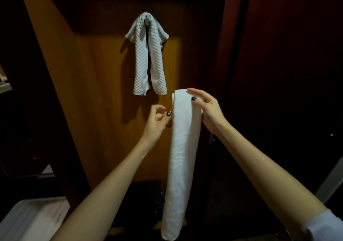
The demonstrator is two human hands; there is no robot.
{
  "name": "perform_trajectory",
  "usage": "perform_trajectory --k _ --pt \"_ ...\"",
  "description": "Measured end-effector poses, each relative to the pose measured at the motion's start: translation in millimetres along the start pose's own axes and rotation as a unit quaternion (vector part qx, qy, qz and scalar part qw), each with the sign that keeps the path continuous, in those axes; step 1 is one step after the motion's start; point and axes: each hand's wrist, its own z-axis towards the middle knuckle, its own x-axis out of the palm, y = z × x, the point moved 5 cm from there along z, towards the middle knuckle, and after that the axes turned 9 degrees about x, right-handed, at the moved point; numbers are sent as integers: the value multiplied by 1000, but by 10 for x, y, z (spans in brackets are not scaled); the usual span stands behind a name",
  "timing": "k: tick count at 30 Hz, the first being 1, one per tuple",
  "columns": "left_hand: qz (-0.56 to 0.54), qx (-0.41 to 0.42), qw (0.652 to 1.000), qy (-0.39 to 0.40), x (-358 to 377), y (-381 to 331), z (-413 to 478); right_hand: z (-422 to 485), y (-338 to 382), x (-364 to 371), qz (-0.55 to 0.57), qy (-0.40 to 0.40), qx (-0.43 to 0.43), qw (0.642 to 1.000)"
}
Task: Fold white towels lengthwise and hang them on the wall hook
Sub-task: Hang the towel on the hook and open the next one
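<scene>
Below the small metal wall hook (146, 20), which already carried a quilted white towel (143, 62) against the brown wooden panel (96, 77), the long smooth white towel (182, 148) hung as a narrow folded strip. The right hand (207, 108) gripped its top fold, fingers over the top and thumb pressed on the front. The left hand (156, 119) was just beside the strip's left edge, fingers loosely curled; whether it pinched the cloth could not be told. To hang well, the layers likely needed squaring along that edge. The strip's middle would then go over the hook, with both tails balanced.
</scene>
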Motion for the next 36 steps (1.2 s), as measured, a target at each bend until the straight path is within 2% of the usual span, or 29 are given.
perform_trajectory --k 5,9,16,19,22,26,30,34,36 --pt "29 -29 998 49 81 359 -292 13 5 -28 3 -3 29 1000" --pt "-40 -57 998 11 66 384 -284 46 66 -48 24 9 45 999" --pt "37 34 998 -21 216 216 -166 164 281 -117 31 -29 49 998" --pt "27 90 995 -18 276 87 -146 189 383 -144 42 -29 45 998" --pt "-27 108 993 -47 328 -29 -160 203 471 -193 70 -20 45 996" --pt "-37 139 990 5 504 -139 -213 223 538 -312 114 -22 50 992" --pt "33 163 985 43 591 -218 -234 246 564 -393 166 -16 65 984" --pt "90 174 976 95 624 -143 -271 213 531 -468 147 -28 72 986" --pt "118 161 976 84 581 -41 -290 196 520 -514 138 -41 73 987"
